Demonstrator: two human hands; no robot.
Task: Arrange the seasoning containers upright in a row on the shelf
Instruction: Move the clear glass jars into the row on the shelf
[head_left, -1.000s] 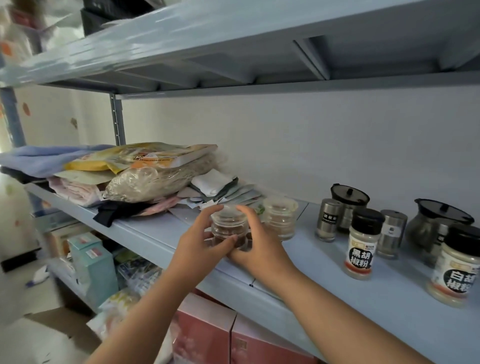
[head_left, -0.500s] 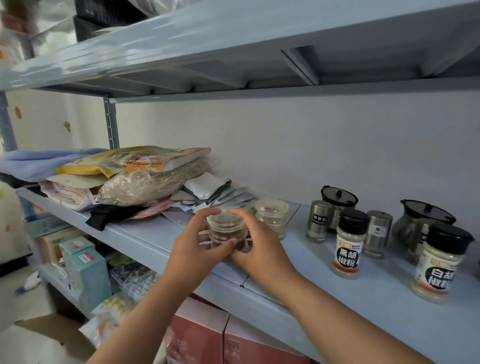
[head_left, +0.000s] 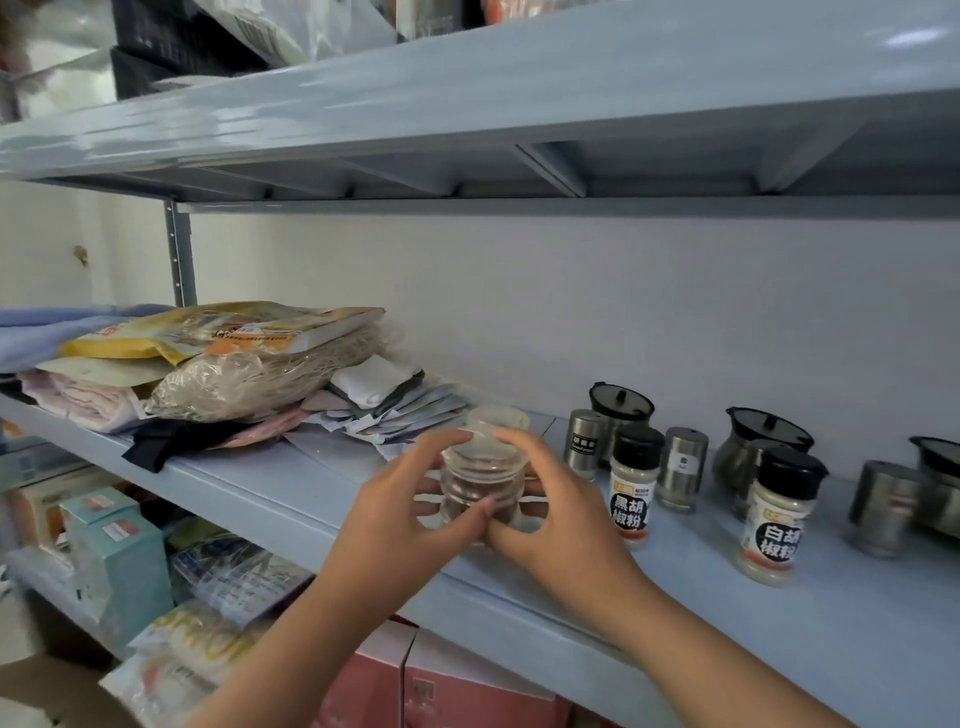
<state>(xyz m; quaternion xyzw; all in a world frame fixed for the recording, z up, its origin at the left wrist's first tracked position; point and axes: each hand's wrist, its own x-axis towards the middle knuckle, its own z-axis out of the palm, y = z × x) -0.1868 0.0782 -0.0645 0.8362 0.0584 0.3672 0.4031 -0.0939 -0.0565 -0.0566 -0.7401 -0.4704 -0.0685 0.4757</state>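
A small clear plastic jar (head_left: 470, 480) with a clear lid stands upright near the front of the grey-blue shelf (head_left: 831, 639). My left hand (head_left: 400, 512) and my right hand (head_left: 558, 512) both grip it, fingers curled round its sides, thumbs meeting in front. A second clear jar (head_left: 501, 417) stands just behind it, mostly hidden. To the right stand a black-capped pepper shaker (head_left: 632, 486), another black-capped shaker (head_left: 774, 517), two steel shakers (head_left: 583, 436) (head_left: 681, 467), a third steel shaker (head_left: 883, 506) and lidded glass pots (head_left: 621, 410) (head_left: 753, 441).
A pile of food bags and packets (head_left: 234, 364) fills the shelf's left part, with folded cloth (head_left: 47, 332) beyond it. The upper shelf (head_left: 519, 104) hangs close overhead. Boxes (head_left: 119, 551) and red cartons (head_left: 415, 691) sit below. Bare shelf lies in front of the shakers.
The view has swung left and up slightly, so the shakers sit further right. Both hands stay curled round the clear jar, which has shifted a little towards the shakers.
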